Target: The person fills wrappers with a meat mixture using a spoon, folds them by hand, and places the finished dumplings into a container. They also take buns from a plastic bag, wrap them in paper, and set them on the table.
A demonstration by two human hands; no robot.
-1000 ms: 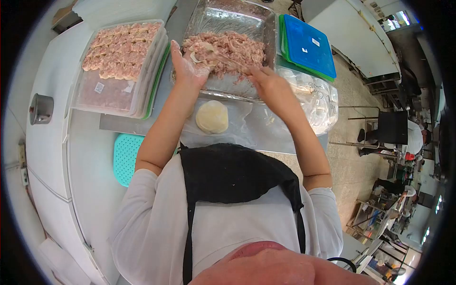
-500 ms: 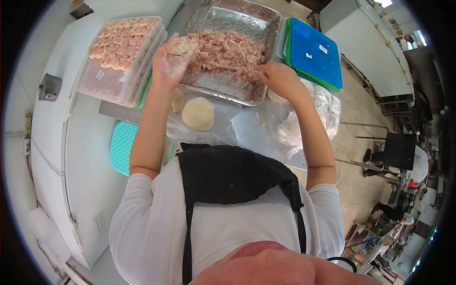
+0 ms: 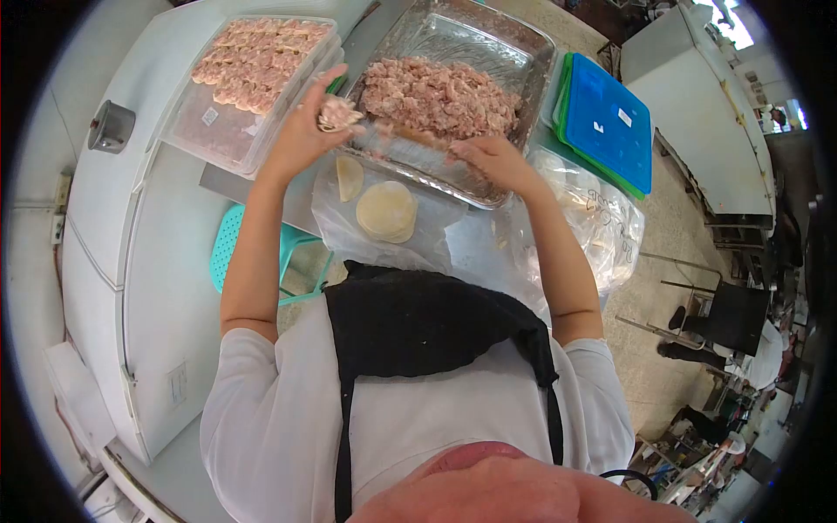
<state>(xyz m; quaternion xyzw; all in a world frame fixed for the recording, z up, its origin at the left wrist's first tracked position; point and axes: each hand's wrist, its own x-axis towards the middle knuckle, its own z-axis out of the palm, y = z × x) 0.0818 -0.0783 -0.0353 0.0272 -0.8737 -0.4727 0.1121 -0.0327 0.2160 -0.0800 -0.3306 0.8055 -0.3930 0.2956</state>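
My left hand (image 3: 298, 144), left of the metal tray, has its fingers curled around a dumpling (image 3: 338, 113) of pale wrapper with meat filling on top. The fingers of my right hand (image 3: 495, 162) close on a thin, meat-smeared spatula (image 3: 417, 135), blurred by motion, pointing left toward the dumpling. Both are over the near side of the tray (image 3: 534, 44), where a mound of ground meat (image 3: 440, 94) lies. Below it, a stack of round dough wrappers (image 3: 386, 212) rests on a plastic sheet (image 3: 436, 234), with a single wrapper (image 3: 349, 178) beside it.
A clear plastic container (image 3: 196, 139) with rows of dumplings (image 3: 253, 65) stands at the left. Blue and green lids (image 3: 606, 126) and a plastic bag (image 3: 606, 231) are at the right. A teal stool (image 3: 227, 248) is below left; a metal cup (image 3: 112, 128) is farther left.
My left hand has moved left, away from the meat, and its fingers now curl around the dumpling. The spatula has come out of the meat toward the left hand. The view has shifted slightly.
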